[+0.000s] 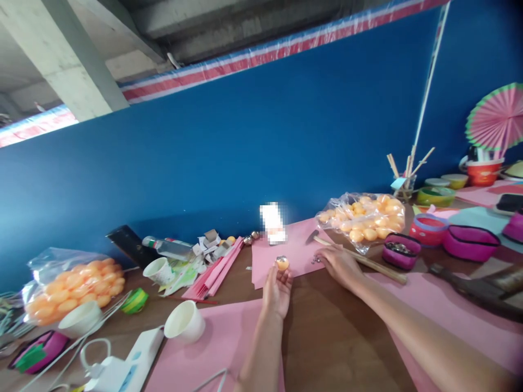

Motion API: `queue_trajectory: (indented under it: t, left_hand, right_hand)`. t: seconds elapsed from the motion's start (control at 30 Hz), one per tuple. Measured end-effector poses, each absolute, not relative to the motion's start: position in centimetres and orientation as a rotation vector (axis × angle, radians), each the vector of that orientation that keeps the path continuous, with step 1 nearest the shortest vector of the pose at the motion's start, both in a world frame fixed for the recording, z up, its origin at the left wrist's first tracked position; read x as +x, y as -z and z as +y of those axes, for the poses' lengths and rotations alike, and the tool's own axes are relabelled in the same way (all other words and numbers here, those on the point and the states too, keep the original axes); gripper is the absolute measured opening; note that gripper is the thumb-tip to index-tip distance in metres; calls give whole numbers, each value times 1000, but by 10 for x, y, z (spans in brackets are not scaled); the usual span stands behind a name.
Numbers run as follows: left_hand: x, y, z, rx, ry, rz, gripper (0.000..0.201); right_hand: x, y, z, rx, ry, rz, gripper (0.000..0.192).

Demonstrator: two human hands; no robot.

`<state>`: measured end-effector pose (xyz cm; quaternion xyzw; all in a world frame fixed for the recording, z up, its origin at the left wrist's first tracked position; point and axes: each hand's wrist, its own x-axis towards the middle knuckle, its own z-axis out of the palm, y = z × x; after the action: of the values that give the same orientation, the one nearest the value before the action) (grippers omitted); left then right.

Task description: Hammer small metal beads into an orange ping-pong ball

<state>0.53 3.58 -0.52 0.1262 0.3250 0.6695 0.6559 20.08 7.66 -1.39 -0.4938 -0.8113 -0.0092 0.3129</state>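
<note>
Small orange ball, round and glossy with a pale silvery bit on its top, pinched upright at frame centre. Small silvery piece, too blurred to identify, lay just right of it on pink paper.

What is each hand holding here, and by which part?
The left hand pinches a small orange ball by its lower sides in the fingertips. The right hand rests on the table near small metal pieces; any hold cannot be told.

I see a deep blue wall behind a brown wooden table. Above it runs a red-and-white striped band, under grey concrete beams in daylight.
</note>
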Motion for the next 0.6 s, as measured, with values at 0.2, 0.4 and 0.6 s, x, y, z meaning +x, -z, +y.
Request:
queue_trajectory:
  t: [0.2, 0.4, 0.6]
  left_hand:
    - [6, 3, 35, 280, -1518, 738, 11]
    - [6, 2, 35, 269, -1509, 741, 11]
    - [5, 5, 36, 282, -1514, 741, 12]
  right_hand:
    - [196, 8, 72, -1256, -36, -2228, 22]
    - [198, 9, 73, -1255, 5, -2163, 21]
    - [191, 5, 71, -1093, -33, -2306, 21]
